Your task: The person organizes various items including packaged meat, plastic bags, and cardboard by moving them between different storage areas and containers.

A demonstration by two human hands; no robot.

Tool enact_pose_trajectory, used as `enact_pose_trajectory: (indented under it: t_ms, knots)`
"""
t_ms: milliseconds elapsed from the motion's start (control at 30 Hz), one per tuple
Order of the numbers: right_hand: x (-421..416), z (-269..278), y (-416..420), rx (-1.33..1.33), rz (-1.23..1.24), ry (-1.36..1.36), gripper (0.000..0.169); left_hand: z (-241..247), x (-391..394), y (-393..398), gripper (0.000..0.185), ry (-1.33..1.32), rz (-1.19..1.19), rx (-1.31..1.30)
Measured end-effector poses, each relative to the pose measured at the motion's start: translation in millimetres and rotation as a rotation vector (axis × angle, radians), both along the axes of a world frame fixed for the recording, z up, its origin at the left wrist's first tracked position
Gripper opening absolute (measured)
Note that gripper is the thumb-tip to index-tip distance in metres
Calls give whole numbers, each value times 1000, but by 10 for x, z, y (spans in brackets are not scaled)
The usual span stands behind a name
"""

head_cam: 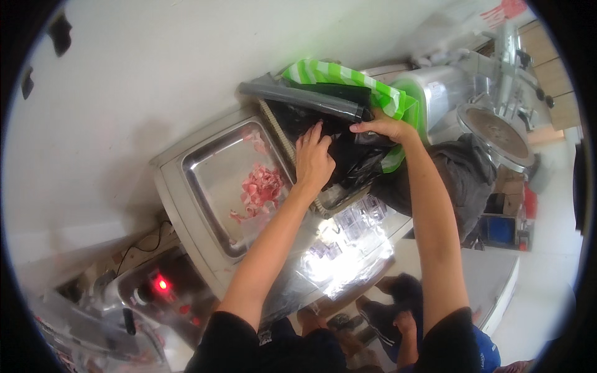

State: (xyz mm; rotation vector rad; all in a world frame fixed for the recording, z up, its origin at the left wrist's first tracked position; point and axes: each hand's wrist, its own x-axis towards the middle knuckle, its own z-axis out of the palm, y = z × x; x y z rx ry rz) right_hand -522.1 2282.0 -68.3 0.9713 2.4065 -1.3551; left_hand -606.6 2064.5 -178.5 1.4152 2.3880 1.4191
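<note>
My left hand (315, 158) rests on black plastic bags (343, 156) that fill a woven-sided basket (278, 135). Its fingers point away from me and I see no firm hold. My right hand (389, 128) reaches into the same black plastic from the right, thumb stretched out. Its other fingers are hidden, so its hold is unclear. A dark plastic roll (308, 100) lies across the basket's far part, just beyond both hands. Behind and right of it bulges a green-and-white striped plastic bag (345, 74).
Left of the basket, a steel tray (210, 200) holds thin raw meat slices (262, 186). Shiny clear packaging (347, 247) lies on the counter's near side. A steel machine with a round plate (496, 135) stands right, beside dark cloth (459, 177). Another person's hand (405, 321) shows below.
</note>
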Motion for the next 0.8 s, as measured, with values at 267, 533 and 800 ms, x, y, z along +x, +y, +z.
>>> enact_pose_trajectory:
  t_ms: [267,533,800]
  knots:
    - [-18,-110,56,-106,-156,47,82,13,45,-57,27,-173,7,109]
    - [-25,-235,120,-17,-277,35,48,-69,69,-19,9,-6,-116,-125]
    - [-28,-172,46,-109,-297,89,45,61,25,-31,25,-7,34,-7]
